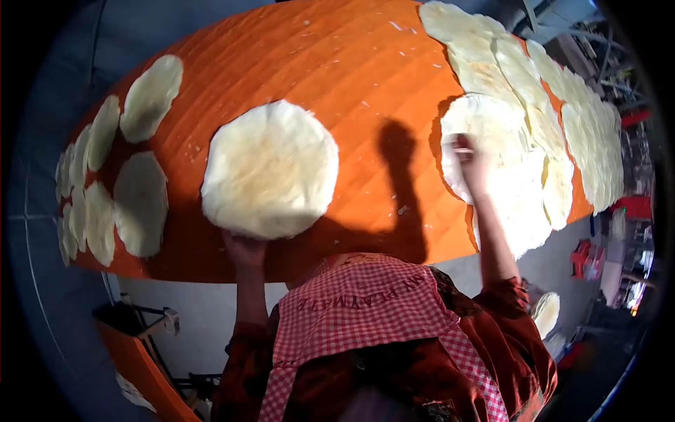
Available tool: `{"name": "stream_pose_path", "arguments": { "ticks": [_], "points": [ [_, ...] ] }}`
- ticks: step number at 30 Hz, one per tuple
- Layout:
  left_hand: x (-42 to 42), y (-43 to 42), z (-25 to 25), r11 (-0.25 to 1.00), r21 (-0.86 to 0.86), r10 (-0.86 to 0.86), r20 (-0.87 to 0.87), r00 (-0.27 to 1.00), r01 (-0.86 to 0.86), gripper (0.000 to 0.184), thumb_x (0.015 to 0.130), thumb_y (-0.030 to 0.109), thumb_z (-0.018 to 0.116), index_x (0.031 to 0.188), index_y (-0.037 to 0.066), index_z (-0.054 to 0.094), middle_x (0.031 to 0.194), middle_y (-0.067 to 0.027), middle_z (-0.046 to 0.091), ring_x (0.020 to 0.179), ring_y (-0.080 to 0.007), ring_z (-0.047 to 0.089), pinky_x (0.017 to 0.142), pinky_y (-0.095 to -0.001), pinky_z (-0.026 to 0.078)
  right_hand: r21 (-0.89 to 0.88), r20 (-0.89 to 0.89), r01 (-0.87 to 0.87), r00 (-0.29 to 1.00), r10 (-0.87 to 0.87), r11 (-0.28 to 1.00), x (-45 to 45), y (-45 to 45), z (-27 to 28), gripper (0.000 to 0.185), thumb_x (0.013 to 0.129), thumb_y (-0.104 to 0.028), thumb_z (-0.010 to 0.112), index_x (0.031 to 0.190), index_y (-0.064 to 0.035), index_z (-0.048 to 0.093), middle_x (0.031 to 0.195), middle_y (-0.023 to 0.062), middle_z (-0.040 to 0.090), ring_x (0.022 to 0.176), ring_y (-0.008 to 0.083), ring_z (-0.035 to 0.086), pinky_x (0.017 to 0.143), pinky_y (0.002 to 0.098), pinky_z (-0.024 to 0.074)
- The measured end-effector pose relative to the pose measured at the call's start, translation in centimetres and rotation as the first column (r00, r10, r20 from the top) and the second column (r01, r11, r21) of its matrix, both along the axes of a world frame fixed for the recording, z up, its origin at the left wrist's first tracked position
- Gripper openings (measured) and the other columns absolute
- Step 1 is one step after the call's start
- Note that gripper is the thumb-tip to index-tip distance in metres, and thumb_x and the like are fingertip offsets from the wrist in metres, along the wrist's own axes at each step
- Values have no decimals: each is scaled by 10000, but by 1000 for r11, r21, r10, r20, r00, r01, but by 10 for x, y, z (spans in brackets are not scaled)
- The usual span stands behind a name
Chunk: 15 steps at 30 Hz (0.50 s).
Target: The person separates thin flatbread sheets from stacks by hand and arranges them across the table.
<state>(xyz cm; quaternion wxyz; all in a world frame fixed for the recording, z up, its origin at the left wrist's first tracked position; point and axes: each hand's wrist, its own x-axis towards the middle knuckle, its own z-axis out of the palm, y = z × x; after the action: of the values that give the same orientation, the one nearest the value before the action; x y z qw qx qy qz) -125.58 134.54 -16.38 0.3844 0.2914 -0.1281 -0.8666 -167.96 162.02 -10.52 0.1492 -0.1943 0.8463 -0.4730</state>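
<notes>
A thick round stack of pale flatbreads [271, 165] with a lightly browned middle lies over my left hand [245, 246]. Only the wrist and part of that hand show at the stack's near edge; the fingers are hidden beneath it. On the right, my right hand [470, 156] is over a brightly lit flatbread [485, 112] among overlapping ones. Its fingers are curled closed and slightly blurred, so anything inside them cannot be made out. The hand and forearm cast a dark shadow on the orange surface between the two.
The orange tabletop [337, 70] curves across the view, dotted with small pale scraps. Single flatbreads [140, 204] lie spread at the left end. Overlapping rows [590, 141] cover the right end. An orange panel [133, 359] stands low on the left, and red stools [582, 259] are beyond the right.
</notes>
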Motion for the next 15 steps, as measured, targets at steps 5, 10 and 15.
{"name": "stream_pose_path", "arguments": {
  "ticks": [5,10,15],
  "points": [
    [11,-14,-7,992,-10,-127,-48,991,127,679,880,538,418,1398,126,266,1388,-83,362,1243,-280,393,986,-469,380,-27,-189,-896,440,878,443,232,-186,-2,561,804,-397,662,1208,-37,511,1242,164,515,1131,304,504,951,401,405],
    [22,-24,-13,985,17,-171,-49,984,172,632,894,532,430,1351,108,321,1281,-84,442,1149,-250,455,894,-395,441,87,85,-859,512,855,505,293,-244,-11,445,803,-259,637,1156,-5,540,1084,170,611,1002,285,584,870,349,458],
    [19,-21,-6,984,81,-156,-60,986,161,635,892,535,441,1350,113,318,1294,-78,430,1174,-250,437,965,-421,391,-95,182,-859,483,857,504,283,-249,-22,258,832,-74,560,1067,27,592,966,161,639,880,211,608,796,312,477]
  ]
}}
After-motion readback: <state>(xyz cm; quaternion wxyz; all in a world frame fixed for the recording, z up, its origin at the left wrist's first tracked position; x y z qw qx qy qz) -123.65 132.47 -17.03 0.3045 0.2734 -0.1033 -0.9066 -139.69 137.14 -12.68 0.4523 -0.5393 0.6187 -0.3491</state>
